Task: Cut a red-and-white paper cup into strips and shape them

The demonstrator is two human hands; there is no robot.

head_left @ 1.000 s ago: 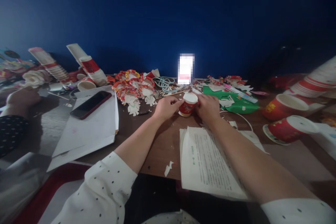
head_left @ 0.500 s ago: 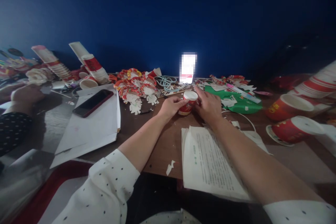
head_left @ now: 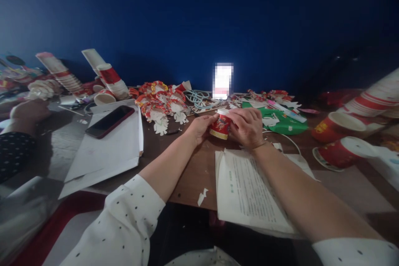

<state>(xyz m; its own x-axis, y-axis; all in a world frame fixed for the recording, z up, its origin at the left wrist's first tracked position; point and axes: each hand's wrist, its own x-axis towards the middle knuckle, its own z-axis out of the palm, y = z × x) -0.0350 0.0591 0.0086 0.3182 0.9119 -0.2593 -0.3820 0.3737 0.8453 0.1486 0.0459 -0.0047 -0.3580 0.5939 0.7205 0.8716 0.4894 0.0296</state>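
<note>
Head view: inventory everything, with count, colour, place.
held cup: one, red and white, centre
table: one, brown, beneath
wall: one, blue, back
lit screen: one, white, back
papers: count unclear, white, left
phone: one, dark, on the papers
paper cutouts: many, red and white, left of centre
cable: count unclear, pale blue, centre
green sheet: one, green, right of centre
scraps: several, white, scattered
printed pages: count unclear, white, front
other cups: many, red and white, both sides
other person's sleeve: one, dark dotted, left
own sleeves: two, white dotted, bottom
left hand: one, bare, on the held cup
right hand: one, bare, likewise
</note>
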